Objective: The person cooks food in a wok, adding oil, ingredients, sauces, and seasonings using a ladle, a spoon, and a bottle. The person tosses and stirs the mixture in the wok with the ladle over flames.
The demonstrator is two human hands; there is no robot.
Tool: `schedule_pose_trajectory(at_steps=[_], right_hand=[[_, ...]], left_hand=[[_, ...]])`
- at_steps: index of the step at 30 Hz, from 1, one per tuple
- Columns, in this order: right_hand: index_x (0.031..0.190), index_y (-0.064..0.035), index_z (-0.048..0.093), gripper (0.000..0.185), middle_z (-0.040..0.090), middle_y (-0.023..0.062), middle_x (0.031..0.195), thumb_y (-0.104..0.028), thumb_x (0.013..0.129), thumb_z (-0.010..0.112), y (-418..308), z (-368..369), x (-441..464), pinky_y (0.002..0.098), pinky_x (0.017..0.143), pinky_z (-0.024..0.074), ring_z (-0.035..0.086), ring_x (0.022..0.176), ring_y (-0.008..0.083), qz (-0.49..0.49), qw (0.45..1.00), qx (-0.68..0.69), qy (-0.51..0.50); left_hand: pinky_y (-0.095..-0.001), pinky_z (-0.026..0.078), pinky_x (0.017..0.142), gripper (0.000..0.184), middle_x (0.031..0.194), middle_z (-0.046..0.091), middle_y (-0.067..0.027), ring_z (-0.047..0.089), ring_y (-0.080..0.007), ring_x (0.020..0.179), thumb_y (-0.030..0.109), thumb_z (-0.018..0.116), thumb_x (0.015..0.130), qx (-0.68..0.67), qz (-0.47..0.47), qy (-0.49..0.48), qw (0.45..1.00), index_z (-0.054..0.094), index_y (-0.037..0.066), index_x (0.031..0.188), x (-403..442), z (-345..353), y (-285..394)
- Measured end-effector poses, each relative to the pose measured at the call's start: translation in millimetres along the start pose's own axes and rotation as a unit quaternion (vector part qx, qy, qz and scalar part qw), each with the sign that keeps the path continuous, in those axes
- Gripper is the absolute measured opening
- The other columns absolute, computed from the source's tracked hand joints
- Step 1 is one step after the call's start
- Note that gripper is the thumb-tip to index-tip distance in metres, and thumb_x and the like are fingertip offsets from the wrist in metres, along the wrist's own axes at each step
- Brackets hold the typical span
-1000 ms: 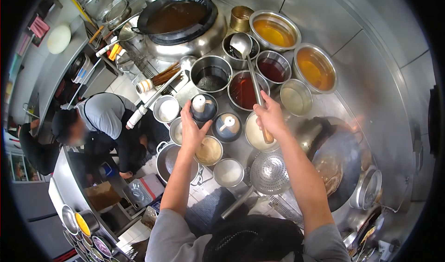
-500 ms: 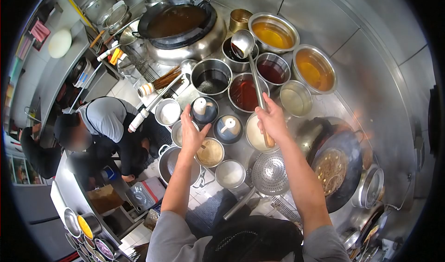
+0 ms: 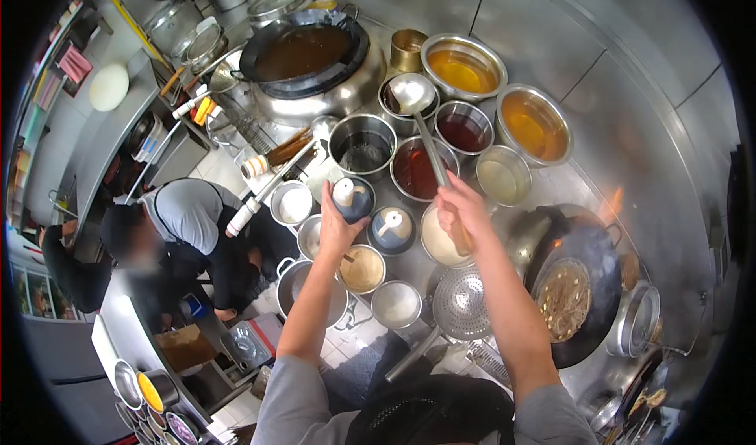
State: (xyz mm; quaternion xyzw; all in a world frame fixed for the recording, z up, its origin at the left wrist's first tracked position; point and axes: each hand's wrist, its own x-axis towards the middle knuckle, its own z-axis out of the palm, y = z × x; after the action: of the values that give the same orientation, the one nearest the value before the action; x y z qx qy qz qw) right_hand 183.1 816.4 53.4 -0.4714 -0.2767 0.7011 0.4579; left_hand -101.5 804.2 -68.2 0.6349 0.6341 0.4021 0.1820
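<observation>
My right hand (image 3: 463, 213) is closed around the wooden end of a long-handled ladle (image 3: 429, 142). Its metal bowl is over a pot of dark liquid (image 3: 391, 102). My left hand (image 3: 340, 228) has thumb and fingers spread at the near side of a blue bottle with a white top (image 3: 356, 199); whether it touches the bottle I cannot tell. A second such bottle (image 3: 392, 228) stands in a pot beside it. Around my hands are a pot of red liquid (image 3: 421, 169), a pot of pale powder (image 3: 441, 236) and a pot of tan powder (image 3: 362, 269).
A wok of food (image 3: 563, 299) is at the right, with a flame behind it. A perforated strainer (image 3: 462, 307) lies in front of the pots. Bowls of orange oil (image 3: 531, 126) stand at the back. A co-worker (image 3: 185, 216) bends over at the left.
The ladle has tilted, and dark liquid seen in its bowl before no longer shows. My left hand has come slightly closer around the blue bottle. The whole view has shifted a little.
</observation>
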Motion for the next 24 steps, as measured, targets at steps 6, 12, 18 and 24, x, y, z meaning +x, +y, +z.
schedule_pose_trajectory(at_steps=[6,12,18,24], right_hand=[[0.162,-0.013,0.033,0.059,0.06,0.0073,0.089,-0.01,0.107,0.054,-35.9,-52.9,-111.9,0.0227,0.041,0.0391,0.048,0.049,0.0078,-0.046,0.968,0.232,-0.085],[0.165,-0.0122,0.029,0.067,0.058,0.0072,0.082,-0.009,0.105,0.059,-28.5,-108.4,-315.4,0.0252,0.04,0.0419,0.052,0.046,0.0103,-0.158,0.976,0.008,0.147],[0.163,-0.0071,0.035,0.062,0.054,-0.0029,0.072,-0.005,0.105,0.057,41.3,-140.9,-448.1,0.0248,0.048,0.0402,0.048,0.053,0.0047,-0.065,0.888,-0.213,0.403],[0.153,-0.0069,0.05,0.061,0.068,0.0345,0.108,-0.011,0.095,0.067,126.7,-234.4,-497.6,0.0549,0.08,0.0535,0.069,0.091,0.049,-0.082,0.719,-0.528,0.445]], left_hand=[[-0.0465,0.045,0.111,0.11,0.142,0.054,-0.026,0.055,-0.0426,0.131,0.029,0.098,0.065,0.01,-0.058,0.007,0.998,0.037,-0.003,0.15,11.2,5.4,-0.5],[-0.0436,0.047,0.106,0.1,0.129,0.061,-0.0235,0.062,-0.033,0.119,0.024,0.098,0.068,-0.111,-0.112,0.017,0.987,0.041,-0.005,0.144,26.6,11.8,-7.6],[-0.0416,0.048,0.108,0.101,0.139,0.06,-0.0215,0.063,-0.0262,0.119,0.021,0.099,0.071,-0.206,-0.044,0.151,0.966,0.044,-0.009,0.149,33.6,-28.1,55.0],[-0.0449,0.054,0.102,0.081,0.136,0.061,-0.0212,0.063,-0.0293,0.118,0.02,0.087,0.085,-0.322,0.081,0.107,0.937,0.042,-0.005,0.147,5.7,-82.4,129.9]])
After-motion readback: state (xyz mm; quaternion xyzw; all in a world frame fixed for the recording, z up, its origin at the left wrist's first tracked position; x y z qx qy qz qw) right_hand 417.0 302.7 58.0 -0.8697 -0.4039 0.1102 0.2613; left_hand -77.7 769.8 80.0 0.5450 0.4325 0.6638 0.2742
